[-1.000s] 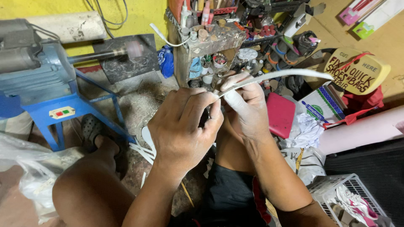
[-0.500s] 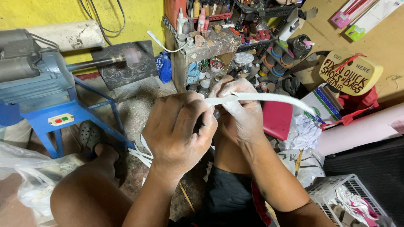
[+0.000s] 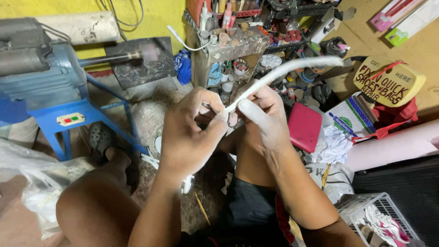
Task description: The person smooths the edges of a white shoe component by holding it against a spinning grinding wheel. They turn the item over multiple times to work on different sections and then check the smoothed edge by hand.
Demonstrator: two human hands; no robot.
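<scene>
Largest, at the floor's left edge: a blue motor machine point(image 3: 41, 87) on a blue frame stand, its shaft pointing toward a dark stone slab. Beyond, against the yellow wall, a crowded wooden shelf point(image 3: 228, 45) of bottles, tins and small tools. At the right edge, a pale pink roll point(image 3: 393, 146), a red case point(image 3: 304, 128), crumpled white rags, and in the near right corner a white wire basket point(image 3: 379, 215) with a sneaker inside.

Middle, above bare knees: left hand point(image 3: 190, 137) and right hand point(image 3: 265, 119) close together, fingers of both pinched shut on the near end of a long white strip point(image 3: 283, 71). Free end arcing up and right, clear of the floor.

Progress, judged from this: only the near end being handled between the fingers; most of the strip hanging untouched, so plenty left along its length. Exact grip under the left thumb hidden.
</scene>
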